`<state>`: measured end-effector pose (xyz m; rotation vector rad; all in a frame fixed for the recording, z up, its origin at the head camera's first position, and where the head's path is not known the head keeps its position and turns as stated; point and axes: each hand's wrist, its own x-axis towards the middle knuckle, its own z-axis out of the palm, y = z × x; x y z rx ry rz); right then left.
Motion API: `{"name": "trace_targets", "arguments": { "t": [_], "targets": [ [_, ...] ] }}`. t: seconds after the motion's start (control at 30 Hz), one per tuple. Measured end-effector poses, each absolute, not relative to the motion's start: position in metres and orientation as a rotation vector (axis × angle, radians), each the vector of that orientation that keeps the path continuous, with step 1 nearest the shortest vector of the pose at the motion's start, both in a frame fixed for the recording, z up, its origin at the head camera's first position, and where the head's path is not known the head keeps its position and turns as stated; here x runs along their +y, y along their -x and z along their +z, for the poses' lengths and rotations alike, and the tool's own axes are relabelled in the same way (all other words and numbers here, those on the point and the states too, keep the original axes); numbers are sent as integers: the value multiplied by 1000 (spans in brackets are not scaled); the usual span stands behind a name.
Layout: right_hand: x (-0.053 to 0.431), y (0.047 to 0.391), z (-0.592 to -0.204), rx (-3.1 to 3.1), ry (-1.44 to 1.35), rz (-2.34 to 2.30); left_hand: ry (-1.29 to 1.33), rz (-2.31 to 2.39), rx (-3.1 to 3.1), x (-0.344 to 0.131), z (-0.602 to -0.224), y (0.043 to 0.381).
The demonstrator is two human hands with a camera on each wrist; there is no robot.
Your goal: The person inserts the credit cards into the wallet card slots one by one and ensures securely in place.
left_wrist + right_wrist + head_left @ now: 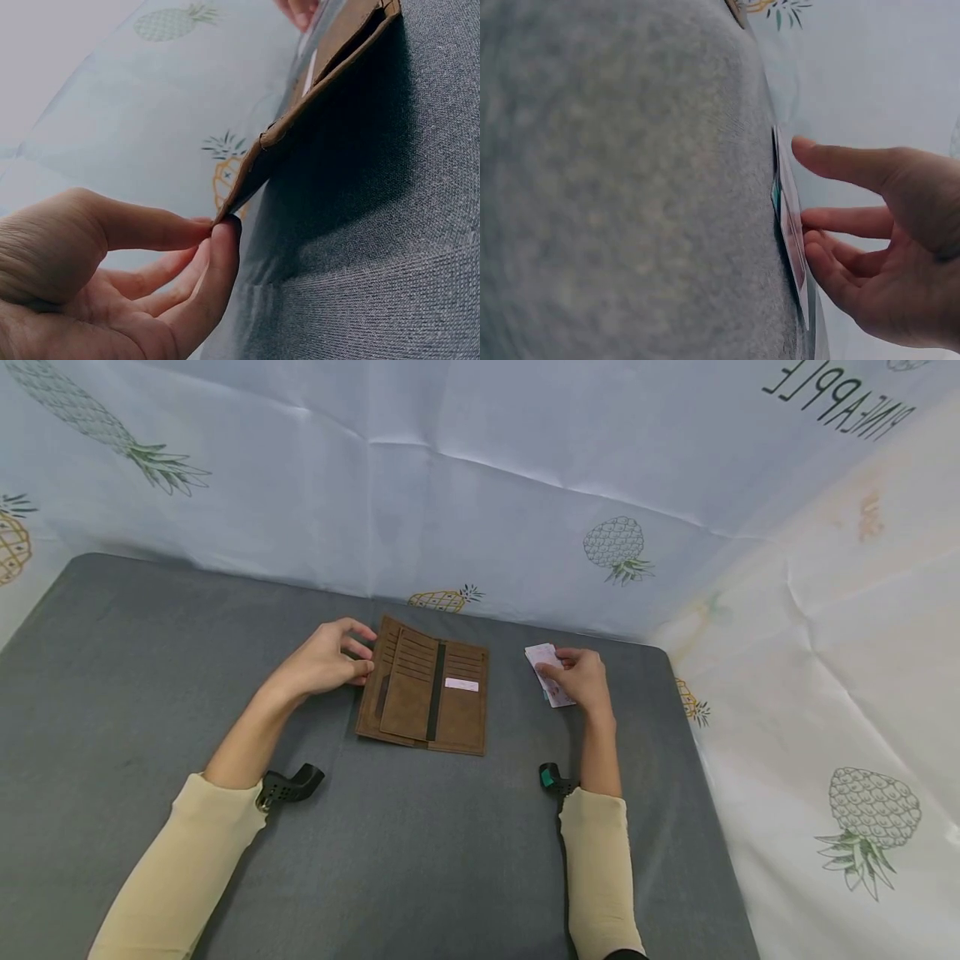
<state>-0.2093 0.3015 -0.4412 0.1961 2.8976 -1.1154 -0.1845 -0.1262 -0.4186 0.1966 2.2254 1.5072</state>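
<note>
A brown bifold wallet (408,693) lies spread on the grey table, with rows of card slots and a dark strip down its middle. A pale card (461,684) shows in a slot of its right panel. My left hand (326,658) pinches the wallet's left edge between thumb and fingers, and the left wrist view has that edge raised off the cloth. Over a small stack of pale pink cards (793,240) at the right, my right hand (583,680) is held with fingertips right at the top card. Its thumb (832,161) stands apart from the stack.
The grey-covered table (435,852) meets a white curtain (495,510) printed with pineapples at its back edge. More of this cloth hangs along the right side. A black wrist-worn device (292,783) sits on each forearm, above the table.
</note>
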Motion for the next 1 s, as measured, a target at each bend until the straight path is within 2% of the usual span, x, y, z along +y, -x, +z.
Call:
{"name": "trace_targets", "arguments": {
  "t": [0.43,1.0],
  "targets": [
    [294,209,-442,2936,-259,-1105,-202,1514,2224,-127,-418,184],
    [280,207,-441,2763,-87,-1616,-212,1521,2221,-127,-416,183]
  ]
}}
